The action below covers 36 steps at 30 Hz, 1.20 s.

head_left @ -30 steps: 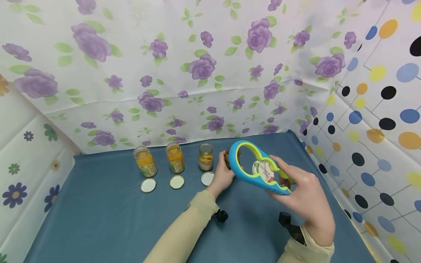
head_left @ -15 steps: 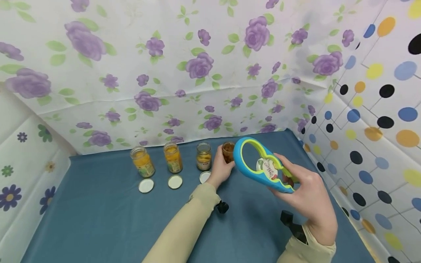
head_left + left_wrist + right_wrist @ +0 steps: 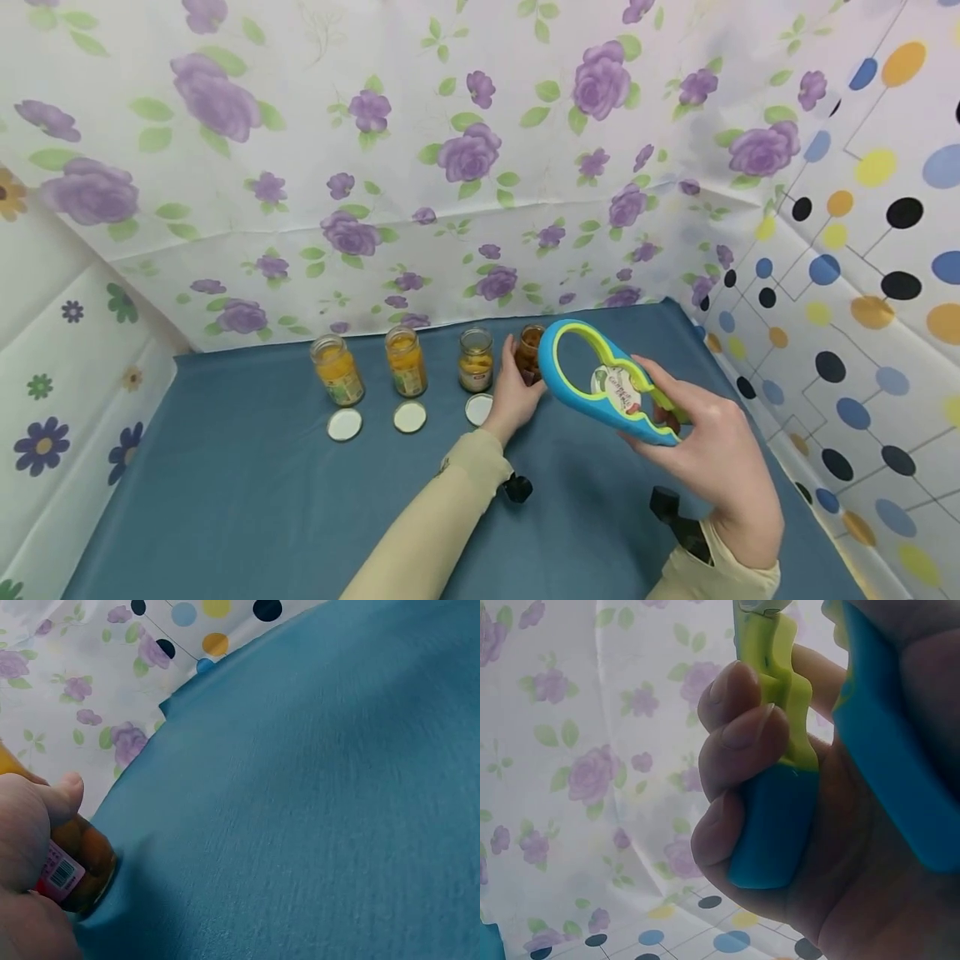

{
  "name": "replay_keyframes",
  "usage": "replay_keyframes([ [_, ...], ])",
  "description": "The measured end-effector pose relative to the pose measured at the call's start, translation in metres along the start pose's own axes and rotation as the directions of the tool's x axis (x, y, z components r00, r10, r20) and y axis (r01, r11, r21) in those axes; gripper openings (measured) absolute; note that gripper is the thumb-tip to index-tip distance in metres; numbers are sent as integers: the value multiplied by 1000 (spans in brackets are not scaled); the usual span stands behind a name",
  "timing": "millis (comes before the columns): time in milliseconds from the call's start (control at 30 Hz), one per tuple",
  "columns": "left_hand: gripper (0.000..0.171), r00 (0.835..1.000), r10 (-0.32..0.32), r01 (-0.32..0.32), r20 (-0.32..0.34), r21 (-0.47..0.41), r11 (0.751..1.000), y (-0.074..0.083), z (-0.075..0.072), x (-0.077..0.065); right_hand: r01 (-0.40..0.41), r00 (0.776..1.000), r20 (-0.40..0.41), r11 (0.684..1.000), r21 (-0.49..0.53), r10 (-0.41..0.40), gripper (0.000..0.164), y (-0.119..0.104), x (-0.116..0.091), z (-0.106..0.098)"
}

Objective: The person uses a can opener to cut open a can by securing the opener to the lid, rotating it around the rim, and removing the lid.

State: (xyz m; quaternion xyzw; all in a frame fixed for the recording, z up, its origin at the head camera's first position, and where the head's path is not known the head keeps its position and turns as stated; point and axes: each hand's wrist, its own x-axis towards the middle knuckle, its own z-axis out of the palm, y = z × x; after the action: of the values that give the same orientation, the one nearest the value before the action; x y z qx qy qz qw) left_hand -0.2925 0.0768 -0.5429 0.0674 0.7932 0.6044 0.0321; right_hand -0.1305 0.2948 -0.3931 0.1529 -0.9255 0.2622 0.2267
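My left hand (image 3: 516, 398) holds an open glass jar (image 3: 530, 346) with brown contents near the back of the table. In the left wrist view, the thumb lies over the jar (image 3: 96, 855), whose label shows a barcode. My right hand (image 3: 716, 442) grips a blue and lime-green jar opener (image 3: 549, 362) above the table, right of the jar. A printed jar lid (image 3: 617, 389) sits between the opener's arms. Fingers curl around one blue handle (image 3: 776, 825) in the right wrist view.
Left of the held jar stand three open glass jars: one (image 3: 476, 360), another (image 3: 406, 362) and a third (image 3: 337, 371), all with yellow-orange contents. White lids (image 3: 409, 417) lie before them. Patterned sheets (image 3: 420, 167) border the blue tabletop (image 3: 247, 483).
The brown jar, mostly hidden behind the opener at first, has come into view and now stands more upright. My right hand still holds the opener with the lid.
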Motion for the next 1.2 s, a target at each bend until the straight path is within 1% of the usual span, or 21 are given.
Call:
replay_keyframes([
  [167,98,1000,-16,16,4,-26,1000,-2,-2,-5,5,1000,4,1000,-1,-5,93,1,-2,0],
  [300,99,1000,-16,16,0,-48,999,-3,-4,-8,-9,1000,-9,1000,-16,9,93,4,-5,-1],
  [433,98,1000,2,-2,-6,-73,997,-3,-5,-13,-20,1000,-10,999,-30,20,94,6,-6,-3],
  [567,96,999,32,-33,-12,-96,995,-1,-5,-19,-7,1000,-7,1000,-30,7,94,7,-5,-3],
  [667,96,999,45,-46,-11,-134,990,4,-5,-26,3,1000,-4,1000,-31,-3,93,7,-4,-3],
  [767,96,998,58,-59,-10,-174,983,10,-5,-37,9,1000,4,999,-37,-9,93,7,-3,-2],
  [833,96,997,78,-79,-12,-216,973,14,-7,-45,12,1000,10,999,-36,-12,94,7,-3,-2],
  [900,95,994,105,-105,-15,-274,956,21,-10,-55,14,1000,15,999,-33,-14,94,6,-2,-1],
  [967,94,992,128,-126,-19,-356,926,28,-15,-65,15,1000,22,999,-29,-14,94,5,-1,1],
  [1033,93,992,125,-118,-14,-439,891,37,-21,-77,14,999,31,1000,-19,-13,93,4,0,3],
  [1100,91,994,109,-86,12,-525,847,45,-29,-90,16,999,44,1000,-13,-16,92,3,2,6],
  [1167,88,995,73,-17,66,-611,791,52,-37,-104,27,998,60,1000,-8,-26,91,1,4,9],
  [1200,85,992,67,17,103,-653,757,54,-42,-110,35,997,68,999,-4,-35,90,0,5,10],
])
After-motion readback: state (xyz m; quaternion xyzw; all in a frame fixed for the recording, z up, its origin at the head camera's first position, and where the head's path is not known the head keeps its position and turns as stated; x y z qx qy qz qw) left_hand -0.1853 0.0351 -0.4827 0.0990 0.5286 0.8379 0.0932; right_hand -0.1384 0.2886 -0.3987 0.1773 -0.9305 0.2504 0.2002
